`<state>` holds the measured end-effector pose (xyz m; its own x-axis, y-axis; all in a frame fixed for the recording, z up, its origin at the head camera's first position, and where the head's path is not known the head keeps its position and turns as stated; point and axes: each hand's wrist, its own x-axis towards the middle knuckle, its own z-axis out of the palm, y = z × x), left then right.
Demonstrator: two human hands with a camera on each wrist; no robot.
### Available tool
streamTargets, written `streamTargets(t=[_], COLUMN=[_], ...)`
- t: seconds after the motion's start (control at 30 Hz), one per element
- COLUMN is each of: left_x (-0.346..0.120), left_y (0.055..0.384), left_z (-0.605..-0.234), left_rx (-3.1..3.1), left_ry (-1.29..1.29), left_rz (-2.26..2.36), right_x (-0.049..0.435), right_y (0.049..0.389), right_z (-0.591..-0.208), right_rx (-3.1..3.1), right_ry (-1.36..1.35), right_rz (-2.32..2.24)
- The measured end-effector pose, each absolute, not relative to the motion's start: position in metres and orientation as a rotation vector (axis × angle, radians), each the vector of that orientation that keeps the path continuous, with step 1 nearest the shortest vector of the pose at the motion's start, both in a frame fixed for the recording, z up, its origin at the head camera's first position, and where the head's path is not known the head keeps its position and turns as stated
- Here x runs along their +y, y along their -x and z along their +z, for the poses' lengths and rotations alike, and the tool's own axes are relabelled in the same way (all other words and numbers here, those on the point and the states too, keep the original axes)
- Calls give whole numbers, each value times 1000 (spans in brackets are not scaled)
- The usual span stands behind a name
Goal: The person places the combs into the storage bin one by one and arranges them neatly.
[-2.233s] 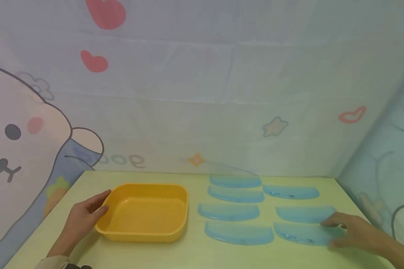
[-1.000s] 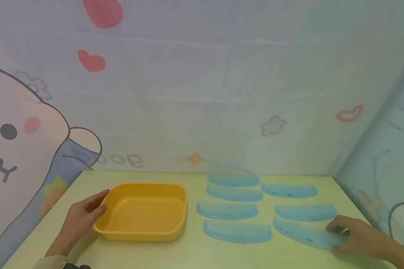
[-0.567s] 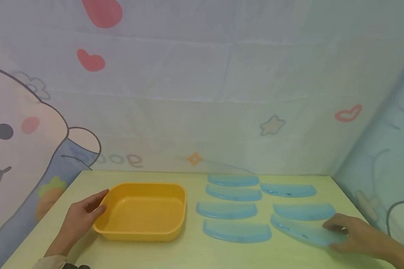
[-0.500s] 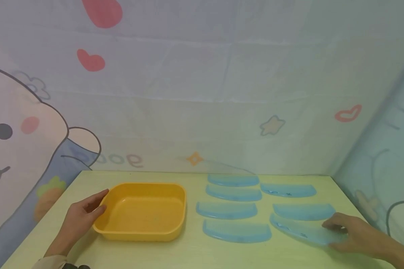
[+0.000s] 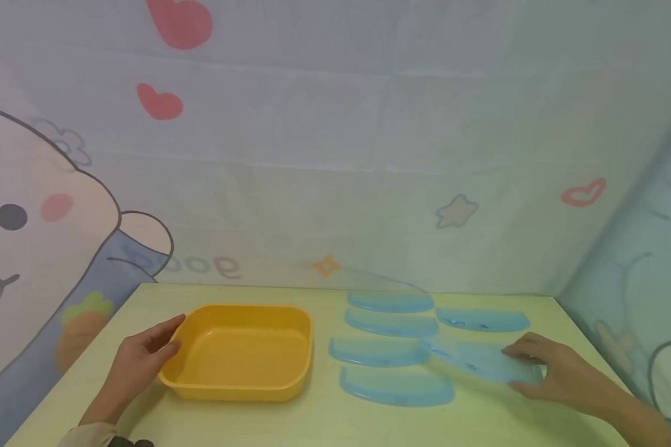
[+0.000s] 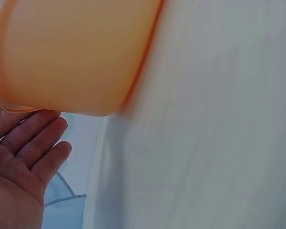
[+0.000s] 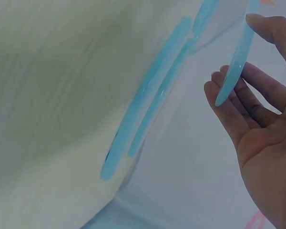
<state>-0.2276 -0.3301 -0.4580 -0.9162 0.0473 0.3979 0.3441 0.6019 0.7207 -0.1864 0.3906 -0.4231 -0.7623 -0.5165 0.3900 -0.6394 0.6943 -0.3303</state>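
My right hand (image 5: 561, 375) pinches the right end of a translucent blue comb (image 5: 475, 365), raised above the table with its other end pointing left. In the right wrist view, the thumb lies on one side of this comb (image 7: 238, 59) and the fingers on the other. Another blue comb on the table is mostly covered by the held one. At the left, my left hand (image 5: 136, 360) holds the side rim of a yellow plastic tray (image 5: 235, 393), which has nothing in it. From the left wrist, the fingers (image 6: 50, 160) show beneath the rim.
Left of the held comb lies a column of several blue combs, the nearest comb (image 5: 397, 388) in front. A further comb (image 5: 483, 320) lies at the back right. The pale yellow table (image 5: 324, 428) meets a printed cloth backdrop (image 5: 291, 205) behind.
The front right comb has been tilted, then lifted off the table by my right hand and moved left and away from me. The left hand and tray stay put.
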Motion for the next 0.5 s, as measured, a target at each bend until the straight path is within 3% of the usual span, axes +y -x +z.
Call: streamTargets(t=[0.5], left_x=[-327], left_y=[226], left_z=[-457], left_rx=[-2470], left_ry=[320], left_rz=[-1263], right_x=[303], right_y=[225], right_z=[-416], right_rx=[-2520], right_ry=[-983], right_rz=[746])
